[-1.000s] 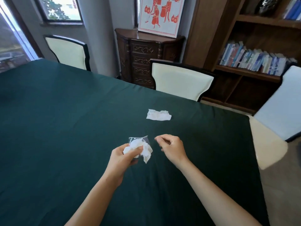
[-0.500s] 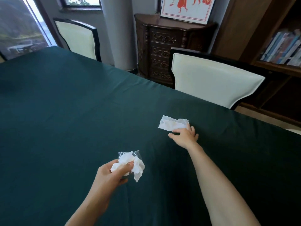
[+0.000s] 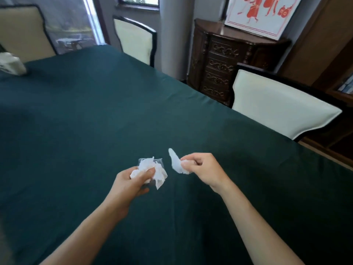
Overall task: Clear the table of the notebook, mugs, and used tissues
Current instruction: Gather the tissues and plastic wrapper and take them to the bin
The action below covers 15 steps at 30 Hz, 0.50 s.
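Note:
My left hand (image 3: 131,180) is closed around a bunch of crumpled white tissues (image 3: 152,170), with a bit of clear plastic showing behind them, held just above the dark green tablecloth (image 3: 86,121). My right hand (image 3: 202,169) pinches a single white tissue (image 3: 176,161) between thumb and fingers, lifted off the table, a short gap to the right of the left hand's bunch. No notebook or mugs are in view.
A blurred white packet-like object (image 3: 10,63) lies at the table's far left edge. Cream chairs stand along the far side (image 3: 135,38) and right (image 3: 275,106), another at the top left (image 3: 21,29). A dark carved cabinet (image 3: 225,62) stands behind.
My right hand reached out to the tissue lying on the table, took hold of it and drew it back beside my left hand. The view has swung left.

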Tool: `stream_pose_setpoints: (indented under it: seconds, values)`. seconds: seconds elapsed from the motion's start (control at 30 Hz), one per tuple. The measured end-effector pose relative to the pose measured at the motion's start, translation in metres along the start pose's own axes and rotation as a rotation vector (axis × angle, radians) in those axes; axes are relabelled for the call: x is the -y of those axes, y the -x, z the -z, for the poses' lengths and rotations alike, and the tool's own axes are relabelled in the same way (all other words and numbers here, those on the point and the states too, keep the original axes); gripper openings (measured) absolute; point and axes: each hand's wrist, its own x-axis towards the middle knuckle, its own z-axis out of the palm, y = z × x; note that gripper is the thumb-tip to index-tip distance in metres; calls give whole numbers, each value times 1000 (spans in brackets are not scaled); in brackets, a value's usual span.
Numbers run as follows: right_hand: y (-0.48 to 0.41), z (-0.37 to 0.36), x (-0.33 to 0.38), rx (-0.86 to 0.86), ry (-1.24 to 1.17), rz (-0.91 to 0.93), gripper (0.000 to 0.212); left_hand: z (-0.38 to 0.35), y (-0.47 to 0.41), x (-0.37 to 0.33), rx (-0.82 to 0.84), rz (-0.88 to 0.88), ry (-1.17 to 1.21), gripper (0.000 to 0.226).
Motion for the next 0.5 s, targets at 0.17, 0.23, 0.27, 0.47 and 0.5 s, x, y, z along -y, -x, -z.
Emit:
stream_pose_setpoints:
  seconds: [0.17,0.23,0.27,0.47,0.5]
  values:
    - [65,-74,95,212,-128,95,11,74,57,-36,-58,-112,15,18]
    - [93,-113,132,203,-136,162,11,110,85,-43,-64,-156,22,19]
    - [107,-135,149,187,-138,195,10,130,101,-45,-61,-180,31,21]
    - [190,-287,234,-11,-243,344,9,261,196,-34,-10,-273,141,26]
    - [202,-314,247,-59,-257,355,9,285,211,-29,1,-270,163,26]
